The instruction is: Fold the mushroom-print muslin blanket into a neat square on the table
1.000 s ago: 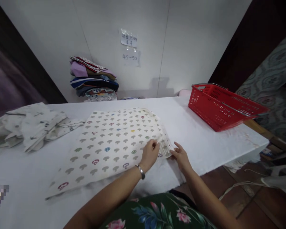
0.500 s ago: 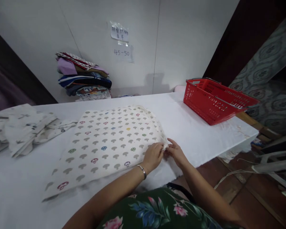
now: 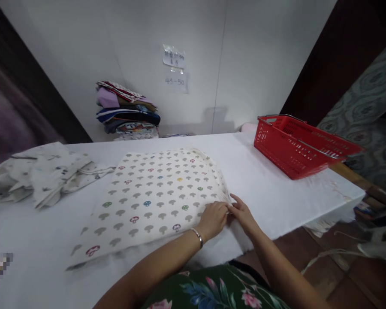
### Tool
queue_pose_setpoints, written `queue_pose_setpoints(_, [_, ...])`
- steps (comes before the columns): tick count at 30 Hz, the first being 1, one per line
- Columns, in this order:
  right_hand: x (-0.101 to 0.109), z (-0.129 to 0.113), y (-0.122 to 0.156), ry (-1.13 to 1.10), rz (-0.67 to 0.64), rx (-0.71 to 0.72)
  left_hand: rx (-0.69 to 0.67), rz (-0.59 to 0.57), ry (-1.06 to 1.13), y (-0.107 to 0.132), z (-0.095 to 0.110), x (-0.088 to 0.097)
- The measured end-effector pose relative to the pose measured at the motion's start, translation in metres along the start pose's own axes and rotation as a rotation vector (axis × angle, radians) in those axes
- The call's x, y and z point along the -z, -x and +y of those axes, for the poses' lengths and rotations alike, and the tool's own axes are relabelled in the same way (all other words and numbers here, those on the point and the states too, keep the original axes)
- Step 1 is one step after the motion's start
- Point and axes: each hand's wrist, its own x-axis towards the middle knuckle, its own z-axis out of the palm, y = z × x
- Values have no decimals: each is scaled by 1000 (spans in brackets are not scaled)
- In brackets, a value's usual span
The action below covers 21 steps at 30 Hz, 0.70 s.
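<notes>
A white cloth (image 3: 161,193) printed with grey mushrooms and a few coloured ones lies spread on the white-covered table. Its right edge looks folded and slightly bunched. At the near right corner, my left hand (image 3: 214,218) has its fingers closed on the cloth's edge. My right hand (image 3: 242,213) meets it there from the right, thumb and fingers pinched on the same corner. The fingertips of both hands are close together and partly hide the fabric between them.
A crumpled white printed cloth (image 3: 51,176) lies at the left. Folded fabrics (image 3: 128,111) are stacked by the wall. A red plastic basket (image 3: 296,146) stands on the table (image 3: 276,206) at the back right, near its end. Paper signs (image 3: 174,68) hang on the wall.
The camera view has shifted, so everything sits a little further right and lower. Both hands stay at the cloth's near right corner, with the fingers slightly closer together.
</notes>
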Motion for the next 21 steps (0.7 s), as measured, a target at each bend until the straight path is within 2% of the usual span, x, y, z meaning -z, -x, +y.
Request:
queue_pose_setpoints(5, [0,6,-7,-3,57,16,183,-8,-98,24,-4,1])
queue_pose_setpoints(8, [2,2,-6,-17,65,12,297,33,-142,53,-17,15])
queue_pose_setpoints(12, [2,-3,-2,-24,66,36,516,174,-214,111,-52,51])
queue_pose_setpoints(16, [3,-3,-2,0,94,46,761,363,-390,190,-91,100])
queue_pose_setpoints(19, [3,-2,-5,14,78,83,1021,443,-507,248,-106,136])
queue_pose_setpoints(21, [1,-2,-8,21,70,107,1199,509,-517,275,-109,155])
